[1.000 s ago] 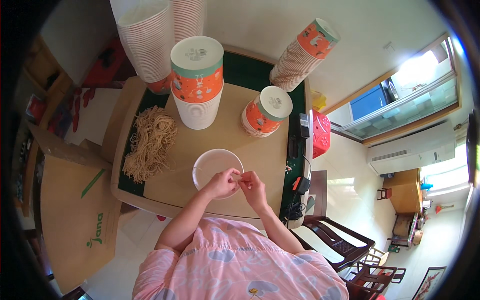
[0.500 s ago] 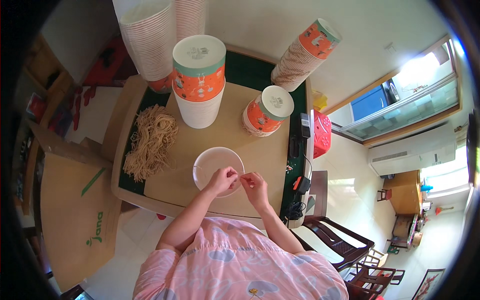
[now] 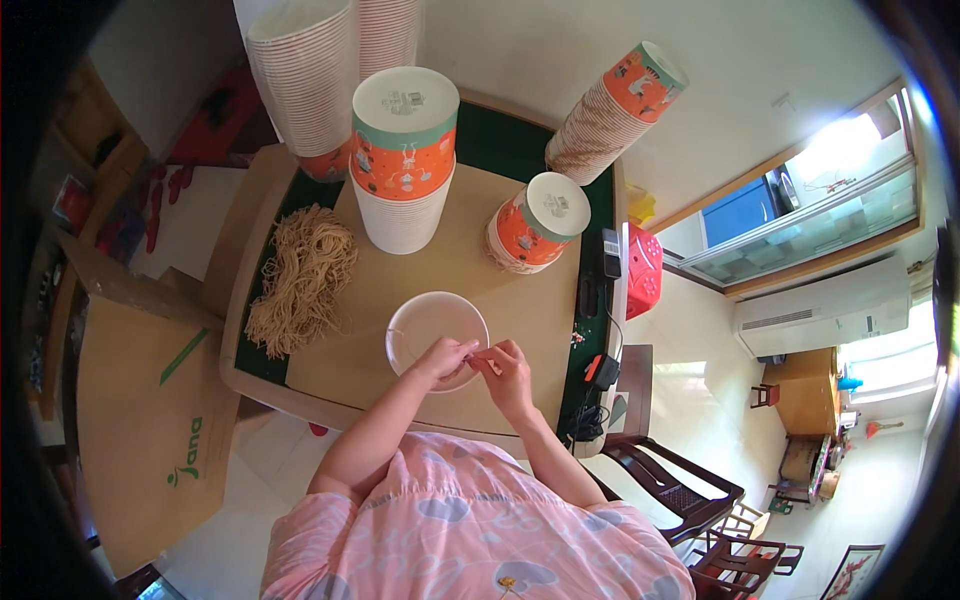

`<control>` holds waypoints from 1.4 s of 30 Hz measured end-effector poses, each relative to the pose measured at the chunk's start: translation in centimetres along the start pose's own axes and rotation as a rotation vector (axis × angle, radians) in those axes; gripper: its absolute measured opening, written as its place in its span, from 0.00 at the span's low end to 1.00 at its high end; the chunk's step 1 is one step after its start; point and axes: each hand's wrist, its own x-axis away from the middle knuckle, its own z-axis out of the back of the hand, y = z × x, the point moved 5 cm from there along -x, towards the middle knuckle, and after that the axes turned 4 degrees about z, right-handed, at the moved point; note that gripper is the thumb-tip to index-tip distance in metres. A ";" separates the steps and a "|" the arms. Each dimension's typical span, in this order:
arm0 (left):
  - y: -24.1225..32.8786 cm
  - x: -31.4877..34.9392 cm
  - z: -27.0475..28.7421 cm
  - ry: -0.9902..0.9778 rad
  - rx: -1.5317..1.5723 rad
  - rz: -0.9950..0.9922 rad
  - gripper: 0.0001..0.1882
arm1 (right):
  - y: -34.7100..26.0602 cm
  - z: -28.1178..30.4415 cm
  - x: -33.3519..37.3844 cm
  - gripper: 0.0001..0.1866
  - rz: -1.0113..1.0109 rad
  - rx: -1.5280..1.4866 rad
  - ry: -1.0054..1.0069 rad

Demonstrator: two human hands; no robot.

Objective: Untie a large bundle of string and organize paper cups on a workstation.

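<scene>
A white round paper tub (image 3: pixel 440 312) stands open side up on the table in front of me. A thin pale strand shows at its left rim. Over the tub's near rim, my left hand (image 3: pixel 447 358) is closed in a pinch. My right hand (image 3: pixel 505 375) pinches too, its fingertips meeting those of the left. Whatever lies between the fingers is too small to make out. To the left rests a loose bundle of beige string (image 3: pixel 303 280).
Beyond the tub, an orange-and-green paper tub (image 3: pixel 405 150) sits upside down on a white stack. Another short stack (image 3: pixel 540 222) is at the right, with tall stacks (image 3: pixel 308 85) behind. A power strip and cables (image 3: pixel 600 370) line the right edge. A cardboard box (image 3: pixel 150 430) stands left.
My hands have drawn together, the right fingers moving left until the fingertips meet. The tub stays put, and the view has shifted slightly.
</scene>
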 end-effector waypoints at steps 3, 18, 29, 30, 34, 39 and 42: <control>-1.5 -0.8 -0.5 -0.217 0.330 0.150 0.17 | 0.1 -0.9 0.0 0.06 0.116 0.087 -0.008; -2.2 -1.3 -0.2 -0.164 0.541 0.087 0.05 | 1.2 -0.9 0.3 0.04 0.096 -0.002 0.125; -1.7 -0.6 -0.6 0.024 0.248 -0.400 0.04 | 5.0 -2.0 0.2 0.04 -0.389 -0.499 0.072; -0.7 0.1 -0.5 0.184 -0.022 -0.674 0.05 | 5.2 -2.2 0.3 0.05 -0.418 -0.547 0.055; 1.2 3.0 -1.4 0.314 -0.445 -0.661 0.06 | 6.1 -2.0 0.6 0.06 -0.444 -0.595 0.035; -1.8 0.4 -0.2 0.332 -0.174 -0.629 0.05 | 5.5 -1.2 0.5 0.07 -0.470 -0.613 0.138; -2.3 -0.5 0.3 0.213 0.094 -0.480 0.03 | 5.8 -0.4 1.1 0.07 -0.414 -0.494 0.075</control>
